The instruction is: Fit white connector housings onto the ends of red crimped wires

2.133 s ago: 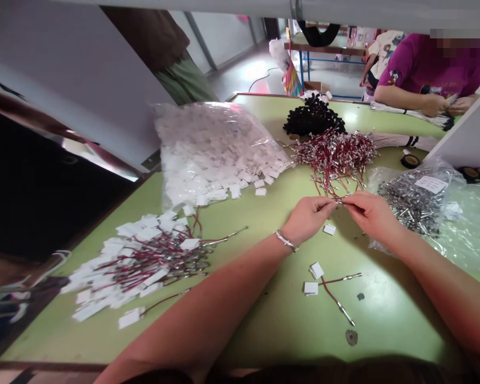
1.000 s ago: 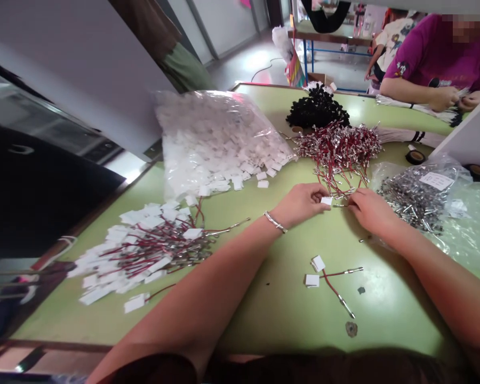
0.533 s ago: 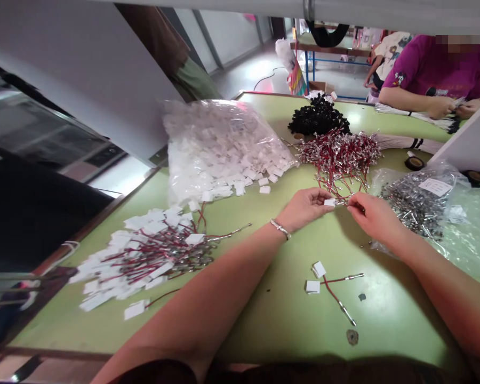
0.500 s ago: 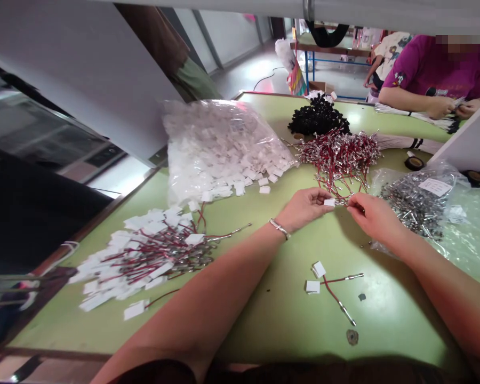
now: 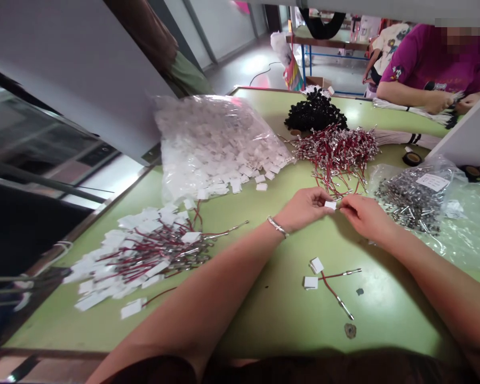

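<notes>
A small white plastic connector housing (image 5: 330, 205) is pinched between the thumb and fingers of my left hand (image 5: 309, 205). My right hand (image 5: 362, 213) is closed right beside it, its fingertips pinching what looks like a wire end at the housing's right side; the fingers mostly hide it. Just beyond both hands lies a heap of short red wires with metal terminals (image 5: 336, 149). Nearer me, two red wires with white housings (image 5: 311, 282) lie crossed on the green table (image 5: 280, 320). To the left is a pile of red wires with white housings (image 5: 144, 250).
A clear bag of white housings (image 5: 220, 144) lies at the back left, black parts (image 5: 316, 113) behind the red wires. On the right are a bag of metal parts (image 5: 414, 200) and black tape (image 5: 412, 157). A co-worker in purple (image 5: 428, 64) handles white wires across the table.
My right hand has moved slightly left, closing the gap to the housing in my left hand. The whole view has shifted a little; the piles lie as before.
</notes>
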Motion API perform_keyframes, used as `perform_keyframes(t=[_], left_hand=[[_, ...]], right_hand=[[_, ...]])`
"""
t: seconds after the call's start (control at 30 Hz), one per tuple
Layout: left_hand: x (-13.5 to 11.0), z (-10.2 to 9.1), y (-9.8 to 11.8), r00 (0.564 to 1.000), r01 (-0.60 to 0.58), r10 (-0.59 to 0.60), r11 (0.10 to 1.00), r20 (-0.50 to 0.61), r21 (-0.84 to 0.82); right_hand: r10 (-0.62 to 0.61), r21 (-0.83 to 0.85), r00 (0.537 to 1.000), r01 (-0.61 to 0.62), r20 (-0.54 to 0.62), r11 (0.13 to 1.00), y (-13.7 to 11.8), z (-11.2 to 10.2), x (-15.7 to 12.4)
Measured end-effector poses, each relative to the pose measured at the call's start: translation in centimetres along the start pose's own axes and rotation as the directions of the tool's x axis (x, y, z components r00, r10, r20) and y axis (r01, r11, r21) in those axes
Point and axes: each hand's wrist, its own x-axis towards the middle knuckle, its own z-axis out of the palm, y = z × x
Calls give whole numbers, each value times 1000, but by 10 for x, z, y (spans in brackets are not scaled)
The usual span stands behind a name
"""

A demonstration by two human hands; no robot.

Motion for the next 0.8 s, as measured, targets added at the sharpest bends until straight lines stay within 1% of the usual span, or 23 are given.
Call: perform_keyframes(t=[0.13,0.23,0.27,0.3,0.37,0.4,0.43,0.47,0.53,0.6,0.63,0.67,0.7,0.73,0.77,0.8], left_hand=[[-1,11,-4,997,71,-74,988,-17,-141],[-2,13,-4,996,76,-82,986,-37,-151],[-2,12,-1,997,71,-76,989,-33,-130],[-3,11,3,998,67,-68,994,-12,-90],[-6,5,14,994,48,-53,998,98,50],[-8,3,21,982,27,-52,990,181,140],[-10,0,28,959,-7,-61,972,277,237],[-13,-1,35,922,-55,-78,943,378,329],[-20,-3,45,817,-167,-148,865,557,473],[-27,-2,51,691,-262,-237,798,683,542],[-30,-2,53,642,-292,-269,780,718,554],[-31,-3,55,614,-309,-287,769,735,559],[-32,-4,57,608,-315,-293,764,738,563],[-32,-7,58,617,-309,-294,763,730,568],[-31,-10,59,636,-295,-294,762,713,577],[-28,-15,59,669,-273,-293,758,683,592]], right_hand=[[77,68,990,-69,-116,995,-9,9,-1],[92,61,989,-85,-114,994,-13,5,-1],[101,65,991,-96,-89,993,-13,0,-1],[107,79,994,-104,-37,991,-12,-8,-1],[91,125,986,-109,142,986,-8,-28,0],[62,137,961,-102,269,985,-5,-38,0],[51,121,929,-102,365,987,-3,-48,-1],[75,62,908,-110,413,992,-1,-56,-2],[111,-100,875,-72,472,992,0,-62,-7],[93,-207,855,17,510,978,-1,-56,-15],[61,-222,849,68,525,973,-1,-51,-20],[22,-222,848,114,530,968,-2,-44,-25],[-13,-219,855,147,518,965,-1,-38,-29],[-41,-214,866,169,498,962,-1,-32,-34],[-63,-206,876,182,478,961,1,-27,-37],[-80,-193,884,187,460,963,2,-24,-39]])
